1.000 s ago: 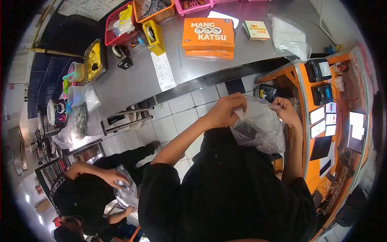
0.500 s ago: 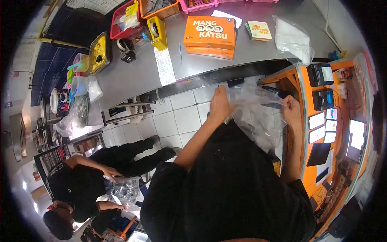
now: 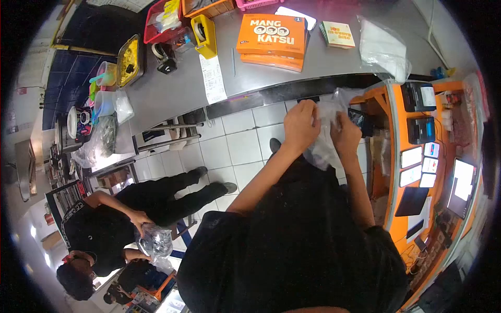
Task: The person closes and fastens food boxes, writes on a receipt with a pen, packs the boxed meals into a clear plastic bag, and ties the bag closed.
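"Holding the clear bag [image 3: 325,130], both hands work in front of the body, above the floor [image 3: 216,151] and short of the counter [image 3: 151,99]. How do the fingers stand?"

"On the left hand [image 3: 302,125] they are curled closed on one side of the bag. On the right hand [image 3: 346,133] they are bent into a near fist on the other side. Where the tips press, one cannot tell; the plastic and the knuckles hide them."

"And the bag itself?"

"Bunched between the two hands, which are close together. Its top end stands up near the counter's front edge, and its lower part hangs by the dark shirt."

"Where is the room?"

"To the left: white tiles lie open between the left forearm and the co-worker [image 3: 94,229], who handles another plastic bag [image 3: 156,242]. The right side is tighter, with the orange desk [image 3: 392,156] near the right forearm."

"What sits along the counter's edge?"

"The receipt [image 3: 212,81] reaches close to it, below the yellow tape dispenser [image 3: 204,44]. The stacked orange boxes [image 3: 272,36] sit further back, and the white packet [image 3: 383,49] lies at the right end, near the printers [image 3: 419,96]."
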### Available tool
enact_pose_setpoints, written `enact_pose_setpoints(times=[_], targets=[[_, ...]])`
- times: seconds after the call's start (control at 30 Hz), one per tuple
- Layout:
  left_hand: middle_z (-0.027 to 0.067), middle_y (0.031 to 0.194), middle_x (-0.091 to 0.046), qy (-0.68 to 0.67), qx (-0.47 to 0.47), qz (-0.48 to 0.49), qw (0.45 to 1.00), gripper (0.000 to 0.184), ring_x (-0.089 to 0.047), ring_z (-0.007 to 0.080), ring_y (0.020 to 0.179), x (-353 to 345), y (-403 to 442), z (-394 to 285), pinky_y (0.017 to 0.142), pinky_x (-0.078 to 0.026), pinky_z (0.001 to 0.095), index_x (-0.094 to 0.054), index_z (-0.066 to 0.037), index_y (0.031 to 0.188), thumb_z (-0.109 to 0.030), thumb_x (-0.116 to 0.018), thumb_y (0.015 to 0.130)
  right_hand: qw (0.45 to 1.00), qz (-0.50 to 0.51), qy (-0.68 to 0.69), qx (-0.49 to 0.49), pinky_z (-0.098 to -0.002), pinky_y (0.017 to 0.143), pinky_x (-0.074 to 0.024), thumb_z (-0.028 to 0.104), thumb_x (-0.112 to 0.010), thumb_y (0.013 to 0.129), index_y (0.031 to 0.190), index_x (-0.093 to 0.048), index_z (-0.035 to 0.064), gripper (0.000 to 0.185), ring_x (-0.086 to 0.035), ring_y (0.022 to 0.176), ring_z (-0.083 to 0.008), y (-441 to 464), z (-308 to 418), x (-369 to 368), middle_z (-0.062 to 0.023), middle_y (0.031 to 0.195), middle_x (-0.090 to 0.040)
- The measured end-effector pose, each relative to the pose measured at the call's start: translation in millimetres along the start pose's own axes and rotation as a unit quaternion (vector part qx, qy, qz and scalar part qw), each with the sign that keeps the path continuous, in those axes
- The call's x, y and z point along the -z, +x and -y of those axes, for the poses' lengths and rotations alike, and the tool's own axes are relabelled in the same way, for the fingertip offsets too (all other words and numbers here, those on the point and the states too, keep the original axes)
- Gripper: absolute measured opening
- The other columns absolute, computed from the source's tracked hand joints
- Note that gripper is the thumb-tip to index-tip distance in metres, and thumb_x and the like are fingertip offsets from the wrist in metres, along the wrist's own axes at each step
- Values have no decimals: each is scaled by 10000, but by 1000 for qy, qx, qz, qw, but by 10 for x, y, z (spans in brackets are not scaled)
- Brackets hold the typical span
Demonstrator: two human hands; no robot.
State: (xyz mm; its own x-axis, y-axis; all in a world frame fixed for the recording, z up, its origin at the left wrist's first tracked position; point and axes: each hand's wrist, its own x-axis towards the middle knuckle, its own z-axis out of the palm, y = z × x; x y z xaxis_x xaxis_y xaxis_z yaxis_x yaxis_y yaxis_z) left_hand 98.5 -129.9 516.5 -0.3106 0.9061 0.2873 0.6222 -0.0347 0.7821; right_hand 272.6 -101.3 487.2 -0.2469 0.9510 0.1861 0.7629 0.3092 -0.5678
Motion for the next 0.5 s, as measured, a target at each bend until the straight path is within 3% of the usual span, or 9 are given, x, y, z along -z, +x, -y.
enact_pose_setpoints(times=[0.07,0.17,0.23,0.3,0.33,0.37,0.4,0.43,0.5], targets=[[173,870,-646,136,60,45,988,97,-666,362,799,-151,-15,406,697,-530,463,-632,-19,917,-87,-626,848,996,-79,39,-27,-485,662,-508,82,-709,808,1070,-575,77,294,-657,785,-433,116,147,144,-183,810,-663],[191,948,-685,270,169,183,930,177,-684,388,903,-276,-388,1160,784,-557,492,-679,-30,961,-151,-630,840,987,-33,-74,-135,-504,686,-509,89,-674,828,1052,-577,85,245,-661,836,-436,140,-263,401,-199,824,-672],[210,1020,-691,294,196,371,859,239,-686,384,938,3,-337,1247,812,-559,488,-700,-31,983,-209,-654,830,953,92,-222,-186,-519,804,-526,101,-611,839,1028,-623,57,194,-680,906,-418,120,-762,389,-236,965,-696],[236,999,-696,301,29,524,796,248,-688,399,889,139,89,1514,794,-544,501,-709,-8,916,-233,-654,825,917,216,-309,-132,-536,896,-512,144,-558,863,1043,-646,31,230,-658,1007,-422,179,-1742,320,-249,1062,-687],[254,945,-692,297,-56,566,767,250,-690,400,851,334,508,1296,761,-534,508,-707,6,878,-230,-639,829,952,51,-292,-74,-549,882,-508,170,-543,887,1025,-652,34,223,-650,1030,-423,389,-1498,610,-240,1076,-686],[266,868,-679,304,-75,407,858,224,-694,372,814,430,827,967,693,-522,513,-698,9,850,-191,-598,843,942,64,-287,-160,-531,851,-518,177,-585,870,1015,-658,41,212,-651,1023,-419,698,-1281,938,-232,1066,-690],[257,807,-671,355,-134,336,862,220,-699,371,815,524,1175,582,676,-527,507,-691,4,862,-175,-563,866,944,-15,-325,-45,-502,799,-533,202,-632,857,1011,-651,45,221,-660,1018,-386,897,-1109,1351,-231,1049,-688],[265,898,-691,369,-126,301,870,265,-684,419,824,768,1461,-163,745,-529,527,-701,25,1018,-97,-536,850,941,-37,-308,-137,-461,746,-556,214,-661,856,1051,-654,50,255,-680,977,-348,1069,-493,1806,-221,1054,-687],[246,896,-685,359,-186,172,898,241,-674,406,847,840,1380,-223,775,-523,501,-691,21,1004,-124,-546,876,947,-177,-257,-70,-475,760,-544,165,-651,828,1037,-668,43,242,-677,967,-368,870,-209,1990,-222,1022,-690]])
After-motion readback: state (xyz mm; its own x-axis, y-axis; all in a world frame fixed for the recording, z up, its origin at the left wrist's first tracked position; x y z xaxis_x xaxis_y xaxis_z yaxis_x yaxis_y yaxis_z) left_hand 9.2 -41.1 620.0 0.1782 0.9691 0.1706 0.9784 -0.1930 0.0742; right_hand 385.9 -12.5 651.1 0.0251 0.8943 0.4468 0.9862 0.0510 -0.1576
